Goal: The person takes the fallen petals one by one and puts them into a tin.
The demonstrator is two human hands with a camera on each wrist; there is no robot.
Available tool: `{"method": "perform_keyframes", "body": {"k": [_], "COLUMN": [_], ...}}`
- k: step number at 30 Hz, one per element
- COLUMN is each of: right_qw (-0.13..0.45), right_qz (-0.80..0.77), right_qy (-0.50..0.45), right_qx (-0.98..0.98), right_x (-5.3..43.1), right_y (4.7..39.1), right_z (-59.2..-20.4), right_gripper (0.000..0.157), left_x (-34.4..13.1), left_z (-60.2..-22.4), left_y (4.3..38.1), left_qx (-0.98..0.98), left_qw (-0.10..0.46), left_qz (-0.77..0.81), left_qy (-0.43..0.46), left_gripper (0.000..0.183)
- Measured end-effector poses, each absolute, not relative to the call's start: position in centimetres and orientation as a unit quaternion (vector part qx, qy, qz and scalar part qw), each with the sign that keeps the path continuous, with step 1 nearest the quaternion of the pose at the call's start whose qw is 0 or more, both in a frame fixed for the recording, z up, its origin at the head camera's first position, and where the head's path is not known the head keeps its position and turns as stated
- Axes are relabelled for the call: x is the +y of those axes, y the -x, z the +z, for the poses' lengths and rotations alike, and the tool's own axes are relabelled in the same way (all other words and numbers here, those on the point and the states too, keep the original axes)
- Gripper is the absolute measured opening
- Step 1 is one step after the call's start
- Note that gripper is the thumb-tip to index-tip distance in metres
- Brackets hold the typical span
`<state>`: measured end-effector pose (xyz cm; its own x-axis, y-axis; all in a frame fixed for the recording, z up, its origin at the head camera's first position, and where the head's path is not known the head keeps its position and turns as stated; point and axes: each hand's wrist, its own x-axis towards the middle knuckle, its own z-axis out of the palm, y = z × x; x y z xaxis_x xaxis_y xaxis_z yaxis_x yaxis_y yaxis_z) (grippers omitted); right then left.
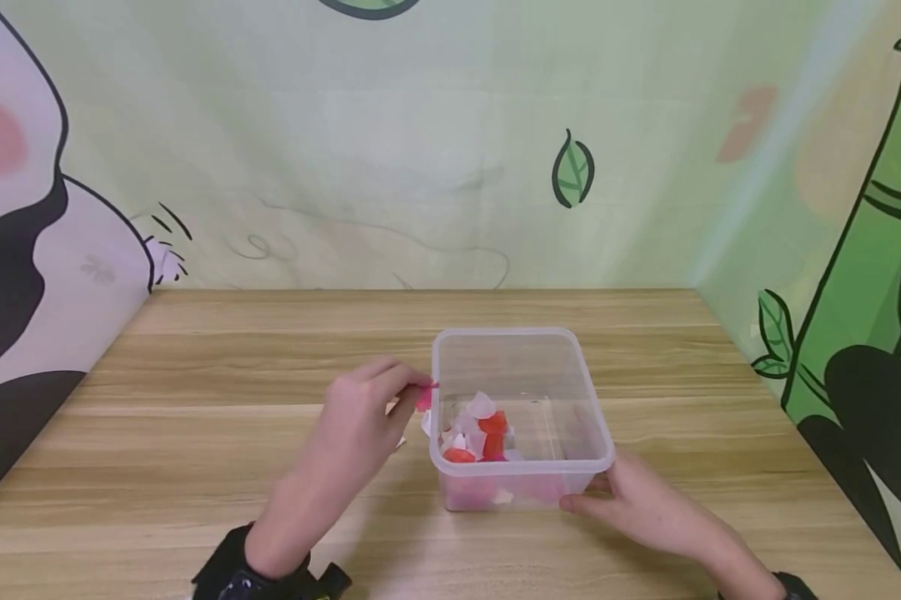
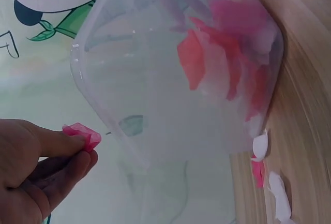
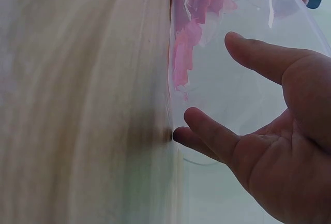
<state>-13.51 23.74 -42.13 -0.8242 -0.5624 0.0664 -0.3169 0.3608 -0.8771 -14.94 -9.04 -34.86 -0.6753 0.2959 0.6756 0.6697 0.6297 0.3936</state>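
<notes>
A clear plastic box [image 1: 495, 467] without a lid stands on the wooden table. Inside it, mostly on the left, lie crumpled red, pink and white paper scraps [image 1: 493, 433]. Just outside its left rim, my left hand [image 1: 367, 412] pinches a pink paper scrap [image 2: 83, 136] between thumb and fingertips. At the box's near right corner, my right hand [image 1: 638, 504] rests against the wall, thumb toward the front side. Its fingers [image 3: 212, 133] look extended and spread in the right wrist view; the box partly hides them in the head view.
White paper scraps [image 2: 280, 197] and a small pink strip [image 2: 258, 172] lie on the table [image 1: 195, 467] left of the box. Behind the table hangs a green backdrop [image 1: 435, 167] printed with pandas, leaves and bamboo.
</notes>
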Motion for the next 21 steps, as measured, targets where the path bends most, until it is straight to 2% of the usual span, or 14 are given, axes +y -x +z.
{"method": "perform_keyframes", "body": {"k": [8, 21], "right_qw": [0.122, 0.122], "right_qz": [-0.498, -0.495], "right_qy": [0.269, 0.268], "right_qx": [0.815, 0.818], "right_x": [23.7, 23.7], "right_y": [13.5, 13.5], "right_z": [-42.2, -42.1], "right_gripper": [0.072, 0.069], "left_x": [-7.6, -6.6], "left_z": [-34.7, -35.1], "left_y": [13.7, 13.3], "left_qx": [-0.818, -0.806], "left_qw": [0.312, 0.305], "left_qz": [-0.351, -0.355], "left_qy": [0.333, 0.363], "left_gripper": [0.023, 0.021]}}
